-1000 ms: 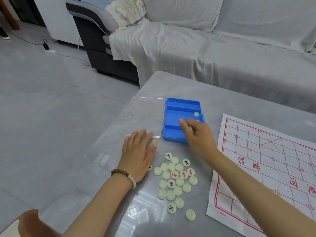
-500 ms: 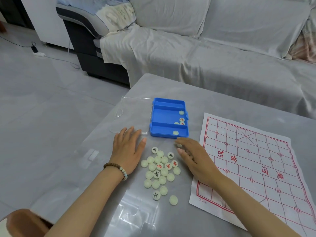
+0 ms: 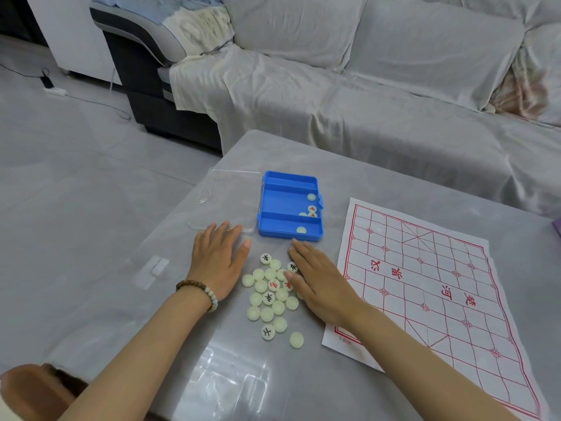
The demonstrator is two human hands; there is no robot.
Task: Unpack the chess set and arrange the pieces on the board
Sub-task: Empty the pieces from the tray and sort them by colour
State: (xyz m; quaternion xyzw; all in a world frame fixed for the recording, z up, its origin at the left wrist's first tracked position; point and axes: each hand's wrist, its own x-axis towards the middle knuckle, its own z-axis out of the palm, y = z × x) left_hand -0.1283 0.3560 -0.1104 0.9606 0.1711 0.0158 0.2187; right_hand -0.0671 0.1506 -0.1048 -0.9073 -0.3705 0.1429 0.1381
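Note:
A pile of round white chess pieces (image 3: 271, 294) lies on the grey table (image 3: 379, 177), some showing red or black characters. My left hand (image 3: 219, 262) rests flat on the table just left of the pile, fingers straight. On the pile's right edge my right hand (image 3: 318, 284) lies flat with straight fingers, touching and covering a few pieces. Behind the pile sits the open blue box (image 3: 290, 208) with several pieces inside; its clear lid (image 3: 226, 202) is folded out to the left. The paper board (image 3: 431, 284) with red lines lies unfolded on the right.
A sofa draped in grey cloth (image 3: 364, 101) runs along the table's far side. The table's left edge drops to the tiled floor (image 3: 76, 177), where a cable and power strip (image 3: 53, 89) lie. A brown chair corner (image 3: 27, 387) shows at bottom left.
My right hand has drawn back from the blue box to the right side of the piece pile and flattened there. My left hand stays in place. The camera has shifted.

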